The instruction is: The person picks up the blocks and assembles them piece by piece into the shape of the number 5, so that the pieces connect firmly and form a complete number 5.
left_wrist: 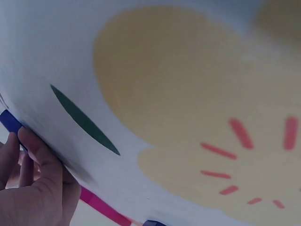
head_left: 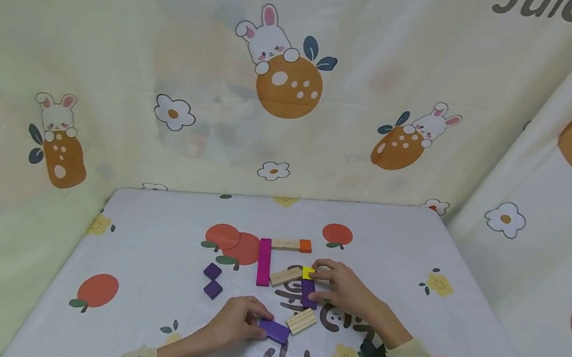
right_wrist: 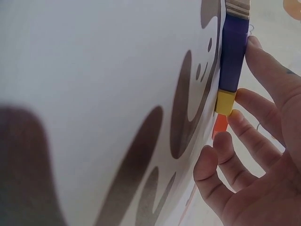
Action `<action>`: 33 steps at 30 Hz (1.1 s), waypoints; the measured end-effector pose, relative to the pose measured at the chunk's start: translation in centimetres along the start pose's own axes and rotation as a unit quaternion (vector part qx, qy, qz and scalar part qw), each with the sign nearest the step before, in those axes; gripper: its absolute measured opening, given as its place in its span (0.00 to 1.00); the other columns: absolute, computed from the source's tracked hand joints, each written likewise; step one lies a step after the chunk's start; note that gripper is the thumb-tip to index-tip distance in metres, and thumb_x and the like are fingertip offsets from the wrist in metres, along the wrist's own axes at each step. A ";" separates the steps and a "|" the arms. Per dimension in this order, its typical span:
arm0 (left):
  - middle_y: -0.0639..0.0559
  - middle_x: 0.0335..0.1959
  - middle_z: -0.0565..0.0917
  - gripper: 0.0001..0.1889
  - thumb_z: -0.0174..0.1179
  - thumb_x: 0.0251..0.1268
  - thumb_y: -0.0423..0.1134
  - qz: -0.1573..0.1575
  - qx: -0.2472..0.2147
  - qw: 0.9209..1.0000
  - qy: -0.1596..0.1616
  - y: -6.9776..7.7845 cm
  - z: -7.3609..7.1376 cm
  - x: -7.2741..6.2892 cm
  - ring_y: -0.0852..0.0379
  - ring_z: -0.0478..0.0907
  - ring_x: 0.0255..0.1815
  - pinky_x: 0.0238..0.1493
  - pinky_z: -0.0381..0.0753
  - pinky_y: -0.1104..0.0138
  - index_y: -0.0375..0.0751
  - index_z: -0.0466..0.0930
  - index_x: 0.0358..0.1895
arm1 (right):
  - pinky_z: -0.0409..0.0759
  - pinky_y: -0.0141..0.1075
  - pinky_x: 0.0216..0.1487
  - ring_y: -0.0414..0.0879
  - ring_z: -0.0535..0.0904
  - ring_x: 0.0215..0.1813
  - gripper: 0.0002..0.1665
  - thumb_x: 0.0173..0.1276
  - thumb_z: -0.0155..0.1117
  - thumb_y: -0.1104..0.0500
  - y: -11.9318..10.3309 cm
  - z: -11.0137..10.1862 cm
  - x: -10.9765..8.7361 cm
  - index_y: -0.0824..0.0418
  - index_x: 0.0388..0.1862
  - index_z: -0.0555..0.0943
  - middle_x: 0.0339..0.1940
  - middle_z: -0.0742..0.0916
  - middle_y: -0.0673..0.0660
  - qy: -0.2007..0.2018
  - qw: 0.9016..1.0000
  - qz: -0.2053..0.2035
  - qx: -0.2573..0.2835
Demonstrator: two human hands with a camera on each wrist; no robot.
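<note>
My left hand [head_left: 233, 323] pinches one end of a purple block [head_left: 274, 331] lying on the table, thumb and fingers on either side; the same block [left_wrist: 11, 123] shows at the edge of the left wrist view. My right hand [head_left: 345, 288] has its fingertips against a yellow cube [head_left: 308, 273] and its thumb against the side of a dark purple block [head_left: 309, 294]. In the right wrist view the yellow cube [right_wrist: 225, 102] sits end to end with the dark purple block [right_wrist: 233, 54]. A ridged wooden block [head_left: 301, 321] lies between the two purple blocks.
A long magenta block [head_left: 264, 262] meets a plain wooden block [head_left: 285, 245] with an orange cube [head_left: 305, 246] at its end. Another wooden block [head_left: 286, 276] slants towards the yellow cube. Two small dark purple blocks [head_left: 213, 271] lie left. Dark green pieces [head_left: 374, 352] are near my right sleeve.
</note>
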State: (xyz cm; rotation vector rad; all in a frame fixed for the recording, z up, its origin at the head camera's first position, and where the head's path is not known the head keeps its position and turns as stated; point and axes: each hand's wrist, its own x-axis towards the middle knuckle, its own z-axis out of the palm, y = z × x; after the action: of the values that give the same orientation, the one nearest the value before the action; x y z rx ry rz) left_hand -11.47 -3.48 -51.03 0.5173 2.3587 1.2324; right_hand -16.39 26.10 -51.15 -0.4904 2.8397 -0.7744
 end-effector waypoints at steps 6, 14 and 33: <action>0.51 0.45 0.89 0.16 0.77 0.56 0.28 0.006 -0.007 1.000 -0.002 -0.1 -0.2 -0.1 0.63 0.74 0.33 0.32 0.73 0.75 0.40 0.93 0.50 | 0.77 0.60 0.73 0.56 0.76 0.73 0.30 0.61 0.82 0.47 0.0 0.1 -0.1 0.56 0.61 0.89 0.70 0.83 0.52 0.004 1.000 -0.006 0.005; 0.50 0.48 0.90 0.17 0.79 0.57 0.35 0.010 0.004 0.999 0.035 -0.2 -1.3 0.1 0.61 0.72 0.32 0.31 0.71 0.74 0.42 0.92 0.52 | 0.78 0.60 0.72 0.57 0.77 0.72 0.30 0.61 0.82 0.47 0.0 0.2 -0.3 0.56 0.61 0.89 0.70 0.83 0.53 0.008 1.000 -0.011 0.002; 0.45 0.42 0.87 0.20 0.81 0.56 0.42 -0.205 0.035 0.961 0.182 -2.5 -9.9 -1.1 0.52 0.80 0.39 0.37 0.81 0.65 0.37 0.84 0.46 | 0.77 0.60 0.73 0.57 0.77 0.72 0.29 0.61 0.83 0.49 -0.2 -0.1 -0.1 0.56 0.60 0.89 0.69 0.83 0.53 -0.001 1.000 -0.017 -0.007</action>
State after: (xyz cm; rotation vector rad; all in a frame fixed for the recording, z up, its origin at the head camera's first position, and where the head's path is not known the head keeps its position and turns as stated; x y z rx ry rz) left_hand -16.07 -12.07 -47.84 -0.1977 2.6354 1.1230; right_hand -16.21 26.00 -50.91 -0.5410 2.8443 -0.7604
